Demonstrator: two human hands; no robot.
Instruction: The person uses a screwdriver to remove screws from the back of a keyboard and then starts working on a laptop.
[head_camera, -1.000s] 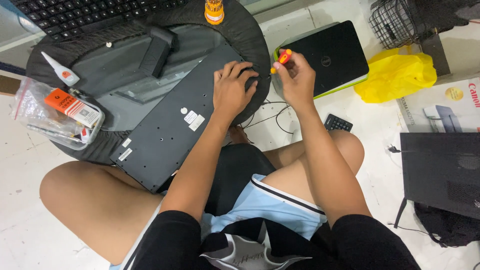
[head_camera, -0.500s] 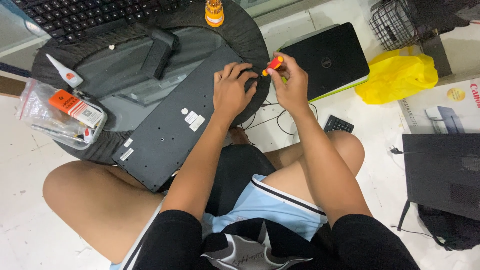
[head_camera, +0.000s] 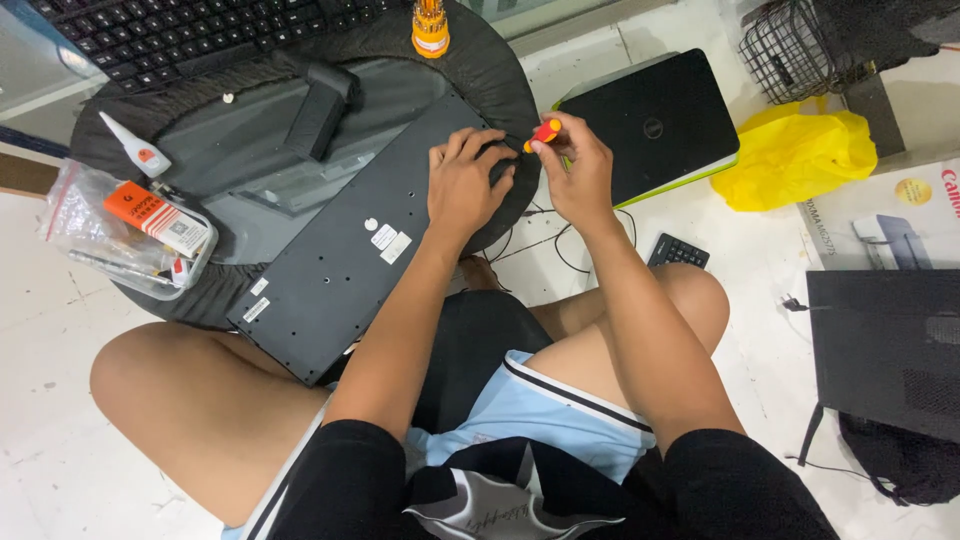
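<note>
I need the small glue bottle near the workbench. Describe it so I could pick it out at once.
Start at the round black work surface holding the upturned keyboard. On its left edge, just above the clear plastic bag, lies a small white squeeze bottle. Its pointed nozzle and orange label set it apart from the orange box inside the bag.

Closed black laptop (head_camera: 650, 125) on a green-edged base lies just right of the fingers. Yellow plastic bag (head_camera: 795, 155) further right, wire basket (head_camera: 800, 45) above it. Small black keypad (head_camera: 678, 251) on the floor below-right of the fingers. Orange bit holder (head_camera: 430, 28) stands above them. Second black keyboard (head_camera: 190, 30) up-left. White glue bottle (head_camera: 135, 147) and clear zip bag (head_camera: 120, 230) of parts far left. Black case panel (head_camera: 885, 350) far right, lower down.
</note>
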